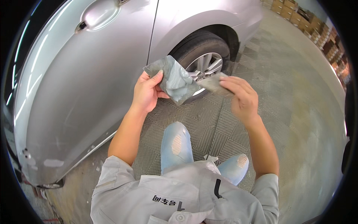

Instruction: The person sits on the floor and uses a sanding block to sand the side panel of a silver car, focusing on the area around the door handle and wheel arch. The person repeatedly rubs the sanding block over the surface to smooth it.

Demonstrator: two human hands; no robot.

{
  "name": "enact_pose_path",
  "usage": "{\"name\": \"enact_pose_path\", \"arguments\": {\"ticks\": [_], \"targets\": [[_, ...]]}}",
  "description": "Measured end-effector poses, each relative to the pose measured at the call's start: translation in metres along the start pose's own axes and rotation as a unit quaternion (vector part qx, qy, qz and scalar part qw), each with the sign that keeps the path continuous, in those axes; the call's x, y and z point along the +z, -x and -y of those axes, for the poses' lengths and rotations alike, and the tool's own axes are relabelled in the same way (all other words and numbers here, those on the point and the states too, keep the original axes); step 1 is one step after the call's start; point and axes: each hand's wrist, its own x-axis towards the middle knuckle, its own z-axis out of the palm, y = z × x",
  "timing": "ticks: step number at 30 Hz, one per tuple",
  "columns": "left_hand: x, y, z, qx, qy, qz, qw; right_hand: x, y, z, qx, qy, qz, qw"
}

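My left hand [146, 92] grips a square mixing board [154, 68] by its left edge, thumb on top. Pale blue-grey body filler [178, 80] is smeared thickly over the board's middle and right part. In my right hand [244, 98] is a flat greyish spreader [214, 83], pinched between thumb and fingers and slightly blurred. Its far edge reaches close to the board's right corner; whether the two touch I cannot tell. Both hands are in front of the silver car's wheel [204, 64], apart from the car.
A silver car [93, 74] with an open door gap line stands on the left, its door handle [100, 15] at the top. Under me lies ridged floor matting [238, 123]. Stacked cardboard boxes [294, 15] line the far right. My bent knees [175, 145] are below my hands.
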Motion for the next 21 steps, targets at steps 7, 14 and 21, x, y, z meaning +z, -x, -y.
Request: {"name": "enact_pose_path", "arguments": {"ticks": [7,14,21], "targets": [[0.001,-0.063,-0.012,-0.032,-0.005,0.053,0.998,0.03,-0.064,-0.036,-0.145,0.031,0.11,0.983],[0.016,-0.098,-0.004,0.013,-0.054,0.008,0.998,0.036,-0.07,-0.066,-0.142,0.042,0.227,0.963],[-0.013,-0.082,-0.001,0.27,-0.126,-0.174,0.939,0.066,-0.109,-0.08,-0.167,0.015,0.296,0.94]]}}
